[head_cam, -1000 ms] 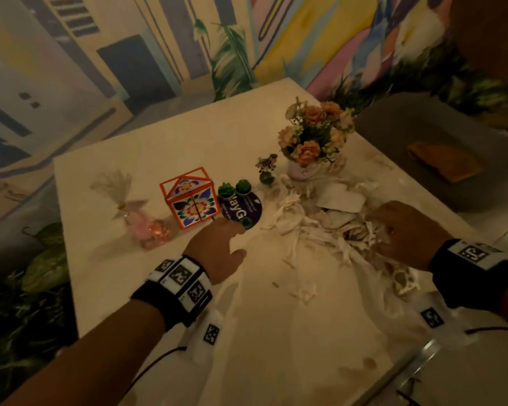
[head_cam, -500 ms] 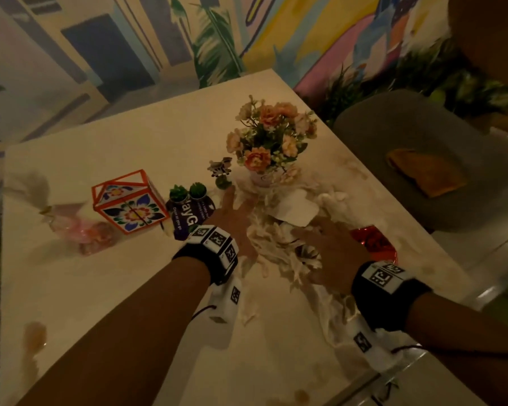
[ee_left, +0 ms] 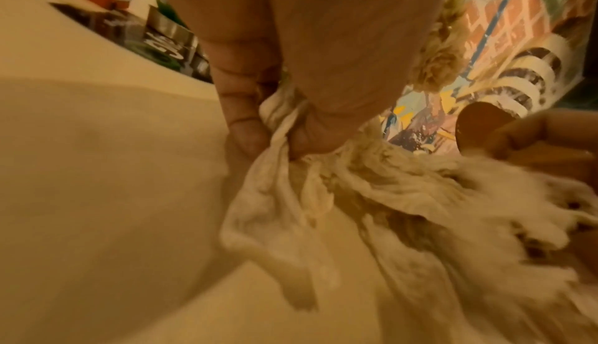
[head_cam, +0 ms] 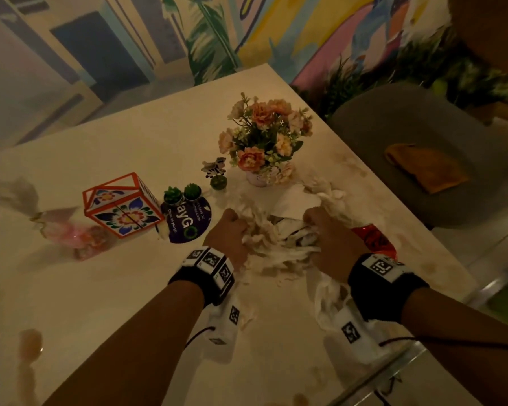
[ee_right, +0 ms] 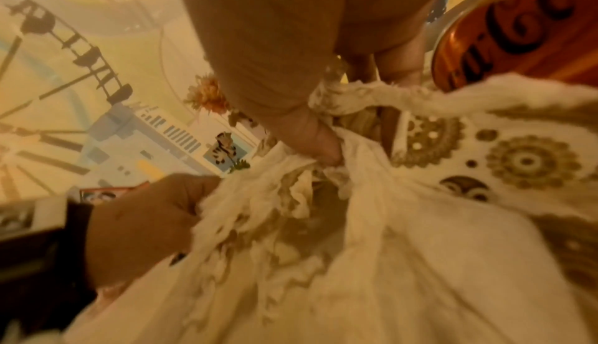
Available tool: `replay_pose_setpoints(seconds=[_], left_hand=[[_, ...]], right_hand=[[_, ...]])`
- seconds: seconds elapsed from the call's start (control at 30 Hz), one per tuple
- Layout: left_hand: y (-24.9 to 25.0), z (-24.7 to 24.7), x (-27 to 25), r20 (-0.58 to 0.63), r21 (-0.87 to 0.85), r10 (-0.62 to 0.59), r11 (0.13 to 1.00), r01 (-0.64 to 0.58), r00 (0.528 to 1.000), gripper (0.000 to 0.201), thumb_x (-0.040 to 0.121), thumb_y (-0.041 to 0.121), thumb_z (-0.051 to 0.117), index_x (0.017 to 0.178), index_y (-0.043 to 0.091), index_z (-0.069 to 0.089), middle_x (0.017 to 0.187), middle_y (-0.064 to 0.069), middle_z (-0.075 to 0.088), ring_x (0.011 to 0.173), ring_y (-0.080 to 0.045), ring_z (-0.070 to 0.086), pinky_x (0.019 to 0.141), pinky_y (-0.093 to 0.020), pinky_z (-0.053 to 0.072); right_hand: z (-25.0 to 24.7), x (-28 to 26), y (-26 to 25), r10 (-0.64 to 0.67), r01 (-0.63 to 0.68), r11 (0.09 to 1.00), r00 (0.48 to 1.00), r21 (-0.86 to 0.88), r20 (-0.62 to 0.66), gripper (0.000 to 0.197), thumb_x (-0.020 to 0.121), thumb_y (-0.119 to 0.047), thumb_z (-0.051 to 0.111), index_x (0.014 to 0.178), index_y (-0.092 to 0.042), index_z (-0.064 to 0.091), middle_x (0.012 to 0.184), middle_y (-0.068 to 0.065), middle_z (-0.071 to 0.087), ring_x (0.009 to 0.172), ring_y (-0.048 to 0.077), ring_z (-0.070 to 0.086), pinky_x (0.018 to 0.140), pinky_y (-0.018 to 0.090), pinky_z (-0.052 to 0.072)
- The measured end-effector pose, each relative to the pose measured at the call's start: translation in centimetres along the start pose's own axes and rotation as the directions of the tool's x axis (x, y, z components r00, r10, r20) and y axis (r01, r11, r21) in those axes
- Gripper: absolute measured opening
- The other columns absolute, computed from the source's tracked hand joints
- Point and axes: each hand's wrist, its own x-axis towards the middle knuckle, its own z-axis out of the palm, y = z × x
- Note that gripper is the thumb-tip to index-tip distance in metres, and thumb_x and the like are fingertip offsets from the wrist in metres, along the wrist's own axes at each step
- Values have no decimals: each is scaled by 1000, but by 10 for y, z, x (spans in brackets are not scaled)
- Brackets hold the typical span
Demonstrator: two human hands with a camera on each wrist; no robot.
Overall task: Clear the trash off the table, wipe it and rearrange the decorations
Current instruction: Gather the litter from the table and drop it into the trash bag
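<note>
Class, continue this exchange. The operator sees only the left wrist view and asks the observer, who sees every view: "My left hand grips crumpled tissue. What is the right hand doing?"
Observer: The right hand grips the same tissue pile from the opposite side.
Operator: Any other trash nearby?
Observer: A red drink can sits just beyond the right hand.
Operator: Anything else in the pile?
Observer: White printed paper with rosettes and an owl, on the can's side.
</note>
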Motion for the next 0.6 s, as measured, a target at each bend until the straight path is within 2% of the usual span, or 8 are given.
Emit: replay_pose_setpoints(seconds=[0.07, 0.1, 0.17, 0.23, 0.3, 0.37, 0.5, 0.6], left_hand=[[-1, -5, -4, -55, -91, -31, 995, 26, 998, 9, 83, 13, 59, 87, 8, 53, 101, -1, 40, 85, -24, 45, 72, -30, 37], [-4, -8, -7, -97, -142, -59, 989, 45, 993, 11, 82, 12, 61, 80, 8, 51, 94, 0, 38, 80, -23, 42, 69, -28, 34], [-11, -15, -13, -172, -228, -134, 969, 93, 976, 27, 80, 10, 61, 65, 14, 39, 75, 1, 37, 73, -22, 40, 61, -27, 30], [-21, -23, -18, -222, -288, -175, 952, 106, 959, 28, 80, 10, 59, 63, 15, 37, 64, 0, 38, 67, -22, 40, 53, -27, 27], [-30, -31, -25, -268, -342, -211, 933, 112, 940, 21, 78, 11, 60, 66, 11, 44, 63, -6, 46, 65, -28, 48, 53, -33, 39], [-40, -40, -32, -320, -393, -252, 913, 114, 913, 14, 76, 9, 61, 69, 5, 49, 68, -18, 56, 65, -34, 58, 58, -44, 53], [-53, -60, -51, -376, -493, -238, 870, 24, 896, 13, 70, 5, 60, 70, -1, 48, 70, -28, 56, 64, -40, 60, 53, -54, 53], [-56, -76, -72, -413, -564, -176, 820, -99, 893, 14, 61, 7, 57, 64, 0, 46, 61, -27, 52, 51, -36, 54, 44, -52, 50]], right_hand=[[-8, -3, -1, 3, -2, 1000, 999, 21, -33, 38, 75, -12, 63, 102, -26, 40, 91, 3, 54, 77, 27, 53, 64, 39, 45], [-12, -4, -2, 9, -9, 1000, 999, 0, -33, 32, 76, -12, 62, 95, -24, 41, 87, 4, 54, 76, 29, 53, 64, 39, 44], [-20, -9, -5, 31, -34, 997, 999, -64, -38, 23, 77, -10, 62, 90, -20, 46, 91, 3, 53, 82, 28, 51, 68, 36, 41], [-27, -11, -9, 34, -38, 997, 997, -63, -69, 24, 75, -7, 65, 86, -20, 49, 94, 1, 49, 87, 26, 49, 71, 30, 37], [-32, -13, -17, -3, -1, 999, 995, -44, -98, 28, 72, -4, 65, 83, -22, 47, 94, 0, 45, 88, 24, 47, 72, 27, 32], [-38, -15, -27, -38, 33, 999, 988, -36, -149, 26, 71, -1, 64, 83, -18, 49, 92, 2, 47, 84, 23, 44, 71, 26, 30], [-51, -16, -58, -108, 105, 994, 951, -26, -291, 21, 69, 1, 64, 80, -13, 53, 78, 4, 51, 72, 24, 45, 62, 29, 30], [-53, -10, -84, -158, 170, 985, 943, 16, -293, 25, 70, 2, 64, 74, -18, 51, 70, -1, 49, 67, 21, 45, 56, 29, 33]])
